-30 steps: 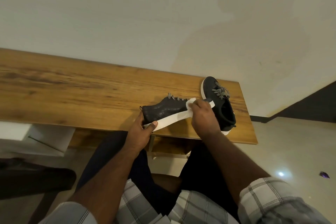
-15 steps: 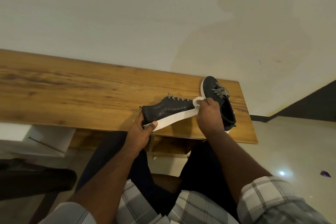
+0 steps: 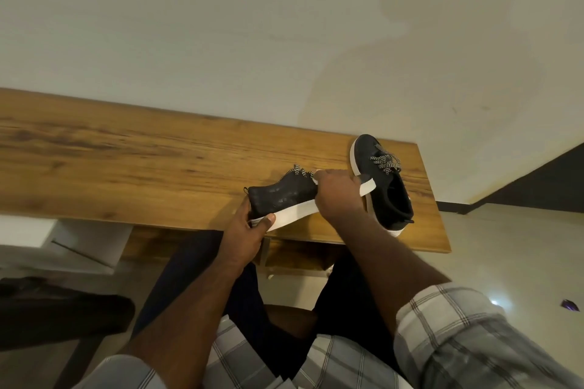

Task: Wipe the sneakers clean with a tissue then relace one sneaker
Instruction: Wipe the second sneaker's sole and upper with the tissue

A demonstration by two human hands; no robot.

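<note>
White tissue (image 3: 317,174) is peeking from the right hand (image 3: 339,197), whose curled fingers are pressing it onto the tilted black sneaker (image 3: 284,196). The left hand (image 3: 248,227) is gripping its heel above the wooden table (image 3: 126,161); another sneaker (image 3: 390,196) is lying just beside.

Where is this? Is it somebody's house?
Probably a room in a home. A long wooden table stands against a plain pale wall, the floor is shiny, and two sneakers are on the table.
</note>
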